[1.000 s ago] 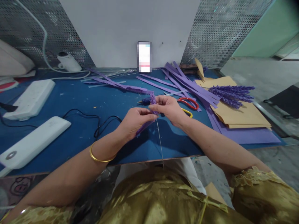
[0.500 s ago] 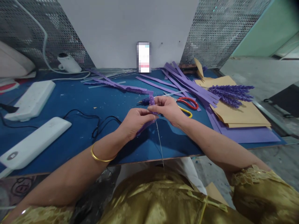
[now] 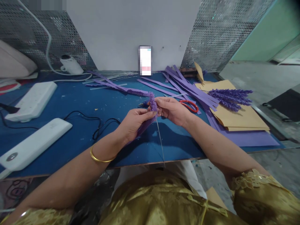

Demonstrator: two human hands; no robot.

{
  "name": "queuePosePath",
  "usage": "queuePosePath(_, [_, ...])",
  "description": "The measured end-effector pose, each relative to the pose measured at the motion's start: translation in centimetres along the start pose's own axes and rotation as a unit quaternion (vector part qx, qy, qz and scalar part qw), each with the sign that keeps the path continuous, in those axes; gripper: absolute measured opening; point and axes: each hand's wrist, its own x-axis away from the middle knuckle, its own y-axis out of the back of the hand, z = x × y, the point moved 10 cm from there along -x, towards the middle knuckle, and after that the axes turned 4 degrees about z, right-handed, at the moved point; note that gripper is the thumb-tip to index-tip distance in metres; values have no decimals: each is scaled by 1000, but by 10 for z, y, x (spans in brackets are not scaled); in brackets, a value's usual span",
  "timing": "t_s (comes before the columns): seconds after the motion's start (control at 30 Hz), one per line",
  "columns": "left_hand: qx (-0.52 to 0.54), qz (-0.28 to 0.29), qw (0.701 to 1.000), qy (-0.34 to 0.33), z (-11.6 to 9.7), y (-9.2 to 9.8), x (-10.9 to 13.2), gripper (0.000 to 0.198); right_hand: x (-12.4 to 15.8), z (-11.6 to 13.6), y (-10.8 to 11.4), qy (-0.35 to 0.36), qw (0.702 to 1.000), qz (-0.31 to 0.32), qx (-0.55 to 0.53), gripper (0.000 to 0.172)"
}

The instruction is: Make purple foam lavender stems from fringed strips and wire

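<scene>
"Where was the purple spike [image 3: 152, 101]?"

"Roughly upright between both hands, over a blue table [image 3: 77, 98]. The left hand's [image 3: 134, 125] thumb and forefinger pinched its base; the right hand's [image 3: 172, 109] fingers curled, partly open, at its side. Whether they gripped, I couldn't tell."

"How far along did it look?"

"The tufted top seemed formed; the thin stem [image 3: 160, 137] below looked bare. Purple sprigs [image 3: 231, 97], seemingly finished, lay on brown paper [image 3: 246, 120]; cut strips [image 3: 187, 82] lay loose, apparently unused."
</scene>
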Motion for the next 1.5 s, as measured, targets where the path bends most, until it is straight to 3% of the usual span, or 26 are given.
queuePosePath(0.13, [20, -2, 1000, 14, -1, -2, 2, 31, -1, -2, -3, -9, 999, 45, -8, 28])
queuePosePath(0.5, [10, 31, 999, 40, 0, -5, 4, 31, -2, -2, 9, -8, 1000, -6, -27, 31])
queuePosePath(0.67, [-7, 16, 998, 62, 1, -3, 4, 25, 0, 2, 9, -7, 1000, -3, -19, 31])
queuePosePath(1.17, [-74, 6, 997, 30, -2, -2, 5, 12, 1, 5, 7, -12, 998, 11, 64, 26])
queuePosePath(1.5, [-59, -22, 997, 42, 5, 5, 1, 14, 1, 13, 7, 41, 991, -49, 122, 35])
